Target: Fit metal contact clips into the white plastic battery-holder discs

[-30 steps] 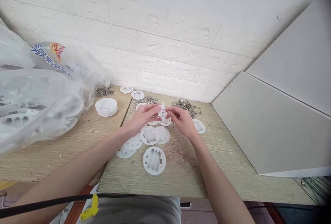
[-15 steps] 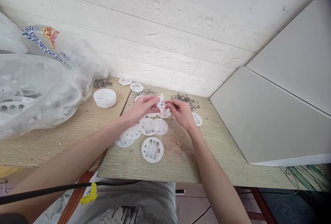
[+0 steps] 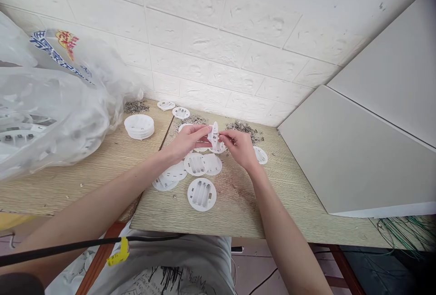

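Note:
My left hand (image 3: pixel 190 140) grips a white round plastic disc (image 3: pixel 214 135) on edge, its slotted face turned toward the right. Fingers of my right hand (image 3: pixel 238 145) are pinched together against that face; whatever is between them is too small to make out. Below the hands, a single white disc (image 3: pixel 202 194) with battery-like slots and metal contacts lies flat. Several overlapping discs (image 3: pixel 195 164) rest just above and left of it. Behind my hands are two heaps of small metal pieces, one at the left (image 3: pixel 195 121) and one at the right (image 3: pixel 243 127).
A stack of white discs (image 3: pixel 139 127) stands on the left board near another metal heap (image 3: pixel 136 106). A large clear bag (image 3: pixel 68 122) of discs fills the left. White panels (image 3: pixel 371 159) lean at the right, beside green wires (image 3: pixel 405 233). A black cable (image 3: pixel 68 246) crosses low in front.
The view has shifted slightly. My right fingertips have moved a little closer to the held disc, which my left hand still holds on edge.

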A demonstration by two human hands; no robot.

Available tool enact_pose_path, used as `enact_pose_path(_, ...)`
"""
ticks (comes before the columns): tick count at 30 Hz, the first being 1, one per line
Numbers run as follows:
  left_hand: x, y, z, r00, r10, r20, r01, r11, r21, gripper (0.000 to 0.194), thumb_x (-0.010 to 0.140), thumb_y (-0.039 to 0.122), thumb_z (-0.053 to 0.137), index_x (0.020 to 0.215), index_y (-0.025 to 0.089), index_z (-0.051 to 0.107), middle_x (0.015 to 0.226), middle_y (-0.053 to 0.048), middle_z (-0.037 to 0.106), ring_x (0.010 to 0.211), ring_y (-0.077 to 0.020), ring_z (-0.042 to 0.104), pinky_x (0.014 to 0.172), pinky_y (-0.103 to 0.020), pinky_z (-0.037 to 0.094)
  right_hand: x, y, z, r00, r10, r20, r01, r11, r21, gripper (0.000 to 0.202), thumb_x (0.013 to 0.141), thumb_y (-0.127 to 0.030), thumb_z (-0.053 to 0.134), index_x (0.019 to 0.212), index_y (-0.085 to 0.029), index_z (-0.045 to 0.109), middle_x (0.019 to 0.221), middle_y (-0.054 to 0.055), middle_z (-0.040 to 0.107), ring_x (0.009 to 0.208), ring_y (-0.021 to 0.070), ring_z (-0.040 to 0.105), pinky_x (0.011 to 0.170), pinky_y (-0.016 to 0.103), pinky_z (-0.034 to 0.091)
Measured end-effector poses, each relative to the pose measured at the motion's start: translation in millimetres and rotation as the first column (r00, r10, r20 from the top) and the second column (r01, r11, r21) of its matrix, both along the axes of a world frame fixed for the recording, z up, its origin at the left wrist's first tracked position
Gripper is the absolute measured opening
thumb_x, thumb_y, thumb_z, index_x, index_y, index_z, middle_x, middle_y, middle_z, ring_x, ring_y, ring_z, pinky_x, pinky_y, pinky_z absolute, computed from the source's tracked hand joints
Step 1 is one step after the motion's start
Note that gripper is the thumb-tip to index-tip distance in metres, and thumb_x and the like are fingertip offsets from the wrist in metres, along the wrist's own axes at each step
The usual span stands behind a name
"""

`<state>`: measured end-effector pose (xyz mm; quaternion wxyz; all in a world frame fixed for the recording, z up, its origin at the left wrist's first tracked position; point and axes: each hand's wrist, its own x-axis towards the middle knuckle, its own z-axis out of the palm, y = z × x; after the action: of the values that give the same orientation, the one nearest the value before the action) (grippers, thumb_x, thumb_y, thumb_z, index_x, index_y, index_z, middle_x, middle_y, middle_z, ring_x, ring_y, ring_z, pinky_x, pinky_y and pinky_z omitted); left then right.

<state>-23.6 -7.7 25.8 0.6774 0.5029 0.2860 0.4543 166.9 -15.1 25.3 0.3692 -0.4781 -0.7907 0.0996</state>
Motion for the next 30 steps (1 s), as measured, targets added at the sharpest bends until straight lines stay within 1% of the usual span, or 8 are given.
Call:
enact_pose_path(9, -0.1, -0.4, -0.9, 1.0, 0.014, -0.008, -0.014, 1.0, 0.005, 0.032, 0.077, 0.043, 0.072, 0.089, 0.014, 0.074, 0.089, -0.008, 0.072, 0.085, -0.0161, 0.066, 0.085, -0.033, 0.054, 2.1, 0.7, -1.6, 0.999, -0.021, 0.029, 0.02, 1.0, 0.022, 0.02, 0.09, -0.021, 0.054, 0.087, -0.018, 0.074, 0.08, 0.004, 0.074, 0.067, 0.0155, 0.061, 0.064, 0.027, 0.042)
enact_pose_path(13, -0.7, -0.1, -1.6, 0.999, 0.008, -0.047, -0.006, 0.999, 0.034, 0.035, 0.078, 0.046, 0.07, 0.092, 0.014, 0.075, 0.089, -0.008, 0.071, 0.084, -0.0156, 0.065, 0.087, -0.034, 0.054, 1.0, 0.0, -0.6, 0.999, -0.024, 0.035, 0.023, 0.999, 0.028, 0.02, 0.089, -0.022, 0.055, 0.086, -0.019, 0.073, 0.078, 0.004, 0.074, 0.066, 0.0155, 0.06, 0.063, 0.027, 0.042)
enact_pose_path(16, -0.9, -0.3, -0.9, 0.999, 0.009, -0.054, -0.007, 0.999, 0.036, 0.036, 0.077, 0.047, 0.071, 0.09, 0.014, 0.075, 0.09, -0.008, 0.071, 0.082, -0.0151, 0.064, 0.088, -0.035, 0.054, 0.2, -0.5, 0.5, 0.999, -0.023, 0.041, 0.022, 0.999, 0.025, 0.019, 0.089, -0.023, 0.055, 0.085, -0.019, 0.073, 0.079, 0.004, 0.074, 0.066, 0.0156, 0.059, 0.062, 0.027, 0.041)
enact_pose_path(26, 0.2, -0.9, -1.2, 0.999, 0.011, -0.047, -0.01, 1.0, 0.02, 0.035, 0.077, 0.045, 0.072, 0.091, 0.013, 0.074, 0.086, -0.007, 0.069, 0.083, -0.0158, 0.064, 0.089, -0.037, 0.054, 0.7, -0.4, 0.7, 0.997, -0.019, 0.074, 0.017, 0.999, 0.028, 0.02, 0.091, -0.025, 0.054, 0.084, -0.018, 0.073, 0.077, 0.004, 0.072, 0.067, 0.0154, 0.058, 0.063, 0.028, 0.04)
enact_pose_path(30, 0.4, -0.8, -1.2, 1.0, 0.005, -0.028, -0.005, 1.0, 0.017, 0.035, 0.076, 0.045, 0.072, 0.09, 0.013, 0.074, 0.089, -0.008, 0.071, 0.084, -0.0164, 0.065, 0.089, -0.037, 0.054, 1.8, 0.3, -0.2, 0.998, -0.017, 0.067, 0.015, 0.999, 0.028, 0.02, 0.09, -0.024, 0.055, 0.084, -0.018, 0.072, 0.077, 0.004, 0.072, 0.066, 0.0155, 0.059, 0.063, 0.028, 0.04)
